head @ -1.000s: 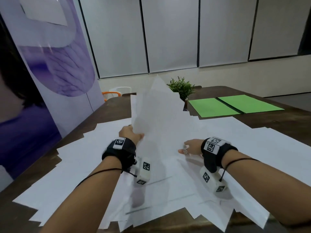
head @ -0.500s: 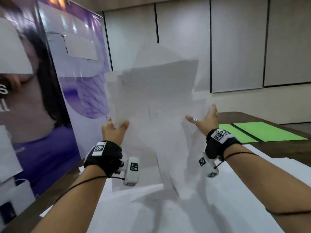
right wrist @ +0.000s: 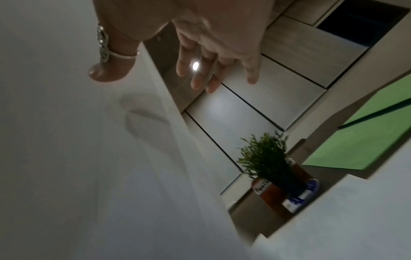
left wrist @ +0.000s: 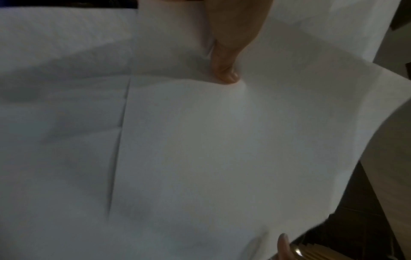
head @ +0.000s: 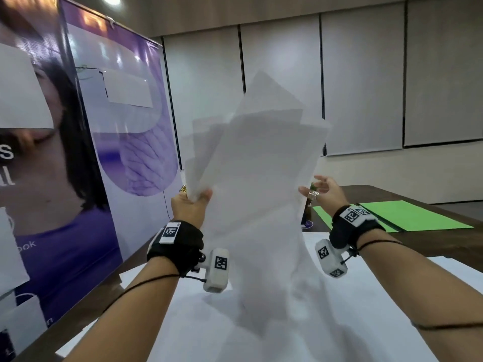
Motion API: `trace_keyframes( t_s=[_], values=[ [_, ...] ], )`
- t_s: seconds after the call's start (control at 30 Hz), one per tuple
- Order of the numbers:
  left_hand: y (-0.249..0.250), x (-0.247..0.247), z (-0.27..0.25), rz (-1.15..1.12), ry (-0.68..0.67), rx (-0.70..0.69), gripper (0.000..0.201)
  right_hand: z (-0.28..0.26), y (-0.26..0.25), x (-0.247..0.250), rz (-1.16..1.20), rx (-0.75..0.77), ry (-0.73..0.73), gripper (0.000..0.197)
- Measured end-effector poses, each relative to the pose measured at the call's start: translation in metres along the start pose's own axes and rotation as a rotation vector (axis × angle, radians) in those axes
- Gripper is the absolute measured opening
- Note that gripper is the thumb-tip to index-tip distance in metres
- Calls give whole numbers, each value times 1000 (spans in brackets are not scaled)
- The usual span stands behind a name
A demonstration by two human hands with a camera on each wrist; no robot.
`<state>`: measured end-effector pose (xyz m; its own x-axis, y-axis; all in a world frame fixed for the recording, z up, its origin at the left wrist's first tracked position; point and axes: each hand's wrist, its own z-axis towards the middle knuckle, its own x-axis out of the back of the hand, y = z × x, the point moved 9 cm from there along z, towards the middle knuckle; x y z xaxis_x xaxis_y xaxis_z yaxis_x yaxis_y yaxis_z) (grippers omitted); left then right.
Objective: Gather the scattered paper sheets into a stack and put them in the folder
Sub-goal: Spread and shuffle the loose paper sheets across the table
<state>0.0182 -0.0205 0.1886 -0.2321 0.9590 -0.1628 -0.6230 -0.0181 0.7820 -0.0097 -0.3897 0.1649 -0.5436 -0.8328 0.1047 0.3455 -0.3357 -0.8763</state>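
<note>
A loose bundle of white paper sheets [head: 256, 165] stands upright in the air above the table, its edges uneven. My left hand [head: 198, 195] grips the bundle's lower left edge; the left wrist view shows the thumb [left wrist: 227, 70] pressed on the paper [left wrist: 200, 149]. At the bundle's right edge my right hand [head: 313, 185] is open with its fingers spread. Its thumb [right wrist: 106, 70] touches the paper [right wrist: 66, 158]. The open green folder [head: 407, 215] lies flat on the table at the right, beyond the right hand. More white sheets [head: 366, 309] lie spread over the table below.
A dark wooden table [head: 457, 244] carries everything. A small potted plant [right wrist: 264, 158] stands between the raised bundle and the folder [right wrist: 367, 140]. A tall purple banner [head: 78, 152] runs along the table's left side. Grey wall panels close the back.
The bundle has risen from the table to upright in the air, held by my left hand. My right hand left the sheets and came up beside the bundle's right edge.
</note>
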Motion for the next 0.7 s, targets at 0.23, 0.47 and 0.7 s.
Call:
trace_keyframes(
  t_s=[0.23,0.47,0.7],
  values=[
    [23,-17,8,-111,11,-65,16,17,-40,-26,209,-12,-202,79],
    [-24,-14,-12,-103,-27,97,22,-8,9,-49,413,-267,-232,93],
    [-64,-38,-52,-31,-257,155,31,-45,34,-75,-6,-219,-382,13]
  ],
)
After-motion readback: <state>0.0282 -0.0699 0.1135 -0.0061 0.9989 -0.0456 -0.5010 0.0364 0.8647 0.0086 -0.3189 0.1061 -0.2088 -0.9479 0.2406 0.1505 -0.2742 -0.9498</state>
